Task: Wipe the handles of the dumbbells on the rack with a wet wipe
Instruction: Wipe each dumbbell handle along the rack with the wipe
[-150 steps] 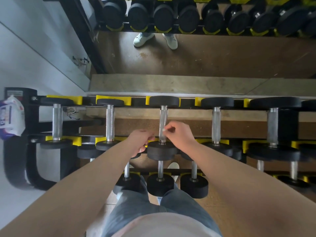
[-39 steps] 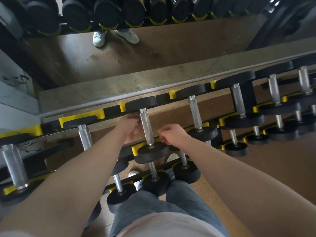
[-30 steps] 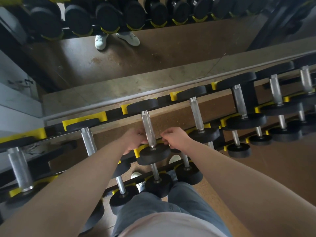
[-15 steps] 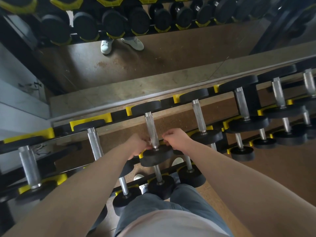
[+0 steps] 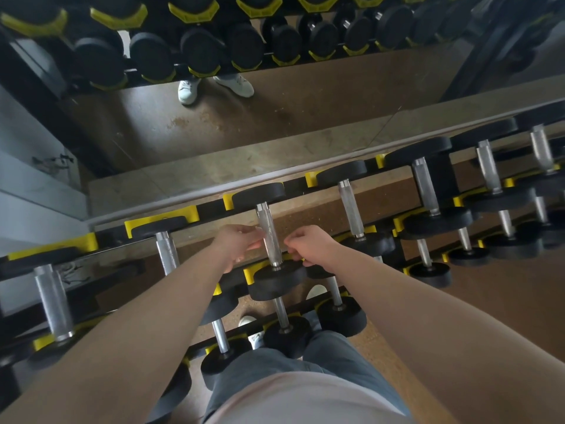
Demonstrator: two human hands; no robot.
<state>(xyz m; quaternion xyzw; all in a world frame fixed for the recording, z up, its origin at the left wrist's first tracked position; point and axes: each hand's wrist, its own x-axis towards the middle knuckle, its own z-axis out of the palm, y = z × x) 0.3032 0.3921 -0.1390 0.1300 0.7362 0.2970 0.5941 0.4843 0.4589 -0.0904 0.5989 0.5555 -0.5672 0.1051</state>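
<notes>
Now, the hands flank one dumbbell handle on the top tier of the rack. Its long axis runs away from me, with the far end leaning slightly left. Left hand: fingers curled against the handle's left flank, touching. Right hand: curled as if pinching, just beside the handle, so left is marginally nearer. I cannot make out the wet wipe, nor tell what either hand pinches. Count: two hands, seven top-tier handles in view.
</notes>
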